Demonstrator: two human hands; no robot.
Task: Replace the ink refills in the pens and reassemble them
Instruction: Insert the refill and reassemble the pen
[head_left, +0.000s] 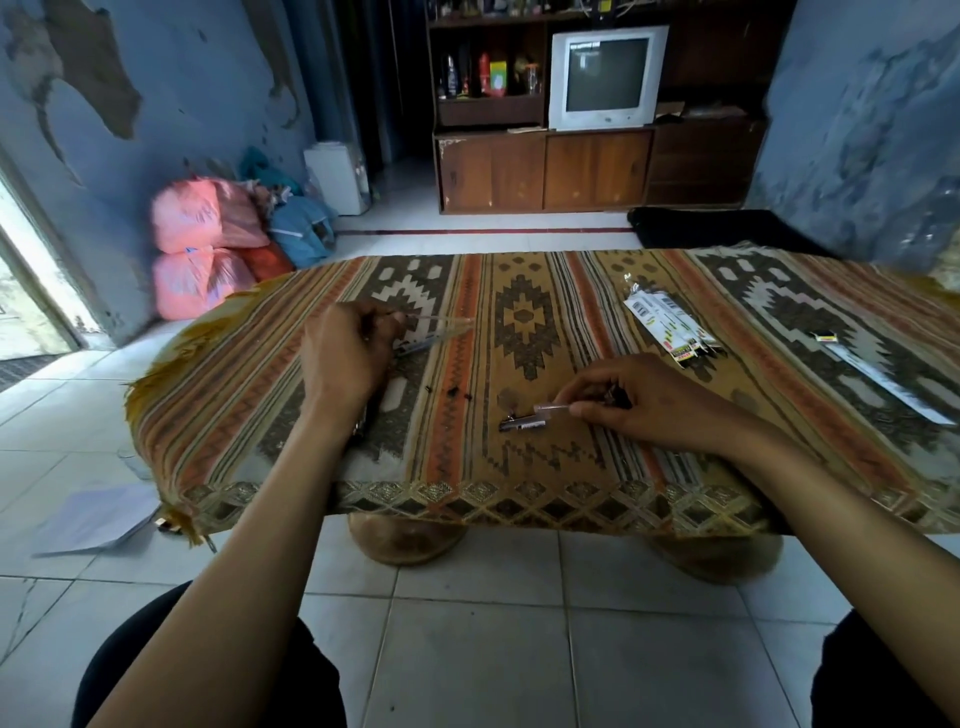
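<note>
My left hand (349, 347) grips a thin ink refill at the left of the patterned table (545, 467), its clear end (441, 318) pointing right. A transparent pen barrel (426, 340) lies just beyond that hand. My right hand (639, 400) pinches another thin clear refill (553, 408), whose tip points left over a clear pen part with a metal clip (522, 423) lying on the cloth. Dark pen parts show under the right fingers (613, 395). A few small black bits (454, 392) lie between the hands.
Packets of refills (670, 325) lie at the back right of the table, and a long white packet (878, 376) lies further right. White paper (98, 519) sits on the tiled floor at the left. Bags (208, 249), a cabinet and a television (605, 78) stand beyond.
</note>
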